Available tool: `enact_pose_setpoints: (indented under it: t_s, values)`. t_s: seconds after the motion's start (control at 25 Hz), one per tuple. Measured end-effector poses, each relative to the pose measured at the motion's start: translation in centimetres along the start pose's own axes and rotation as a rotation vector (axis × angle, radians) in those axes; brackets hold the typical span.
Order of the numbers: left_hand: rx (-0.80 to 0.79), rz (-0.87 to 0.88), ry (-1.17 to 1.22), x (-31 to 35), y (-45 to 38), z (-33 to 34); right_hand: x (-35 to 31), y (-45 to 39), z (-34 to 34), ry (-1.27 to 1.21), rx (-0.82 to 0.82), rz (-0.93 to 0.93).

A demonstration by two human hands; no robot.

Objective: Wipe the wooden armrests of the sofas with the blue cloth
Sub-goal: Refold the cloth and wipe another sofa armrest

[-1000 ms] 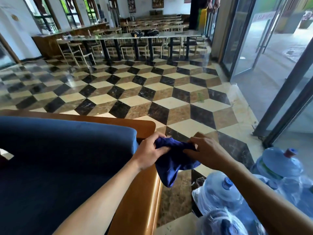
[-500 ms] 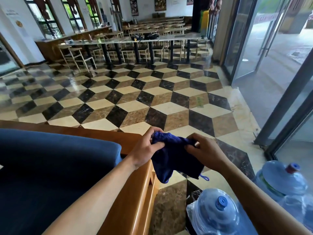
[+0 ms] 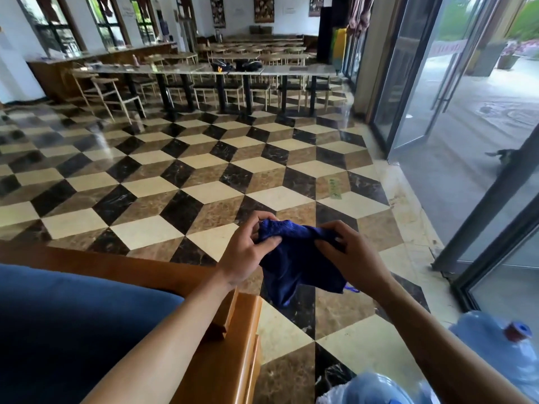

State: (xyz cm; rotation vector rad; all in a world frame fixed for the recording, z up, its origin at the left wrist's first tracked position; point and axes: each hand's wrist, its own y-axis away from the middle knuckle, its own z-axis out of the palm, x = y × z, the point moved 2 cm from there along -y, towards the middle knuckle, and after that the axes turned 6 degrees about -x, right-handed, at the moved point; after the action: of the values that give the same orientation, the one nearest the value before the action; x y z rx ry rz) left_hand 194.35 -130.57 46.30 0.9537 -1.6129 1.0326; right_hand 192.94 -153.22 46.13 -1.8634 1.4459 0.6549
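The blue cloth (image 3: 297, 258) hangs bunched between both hands, in the air over the tiled floor just right of the sofa. My left hand (image 3: 245, 252) pinches its left upper edge; my right hand (image 3: 353, 258) grips its right upper edge. The sofa's wooden armrest (image 3: 230, 354) runs along the lower middle, under my left forearm, with the wooden back rail (image 3: 102, 263) stretching left. The blue sofa cushion (image 3: 73, 322) fills the lower left. The cloth does not touch the wood.
Large blue water bottles (image 3: 493, 342) stand on the floor at the lower right, close to the armrest. Glass doors (image 3: 423, 83) with dark frames line the right side. Long tables and chairs (image 3: 233, 80) stand across the patterned floor (image 3: 180, 176) farther back.
The view has tilted up and away from the sofa. Both hands have lifted the cloth higher and spread it a little wider, off to the right of the armrest.
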Motion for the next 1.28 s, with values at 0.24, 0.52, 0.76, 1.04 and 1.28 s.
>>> enact_pose_setpoints:
  t_s: [0.24,0.52,0.76,1.04,1.28]
  values:
    - [0.056,0.017,0.032,-2.5,-8.3,-4.5,-0.4,-9.4,0.3,-0.061,-0.016,0.021]
    - [0.134,0.039,0.021,-4.5,-15.1,-8.0,0.0,-17.0,0.8,-0.14,-0.134,0.025]
    - [0.127,0.074,0.027,-6.3,-22.2,-8.7,3.4,-23.9,-0.3,-0.16,-0.114,-0.005]
    - [0.195,0.076,0.053,-8.4,-34.7,-6.2,9.7,-34.6,-5.1,-0.118,-0.065,-0.068]
    - [0.272,0.092,0.025,-8.9,-45.1,-4.5,14.0,-44.0,-10.1,-0.175,-0.066,-0.1]
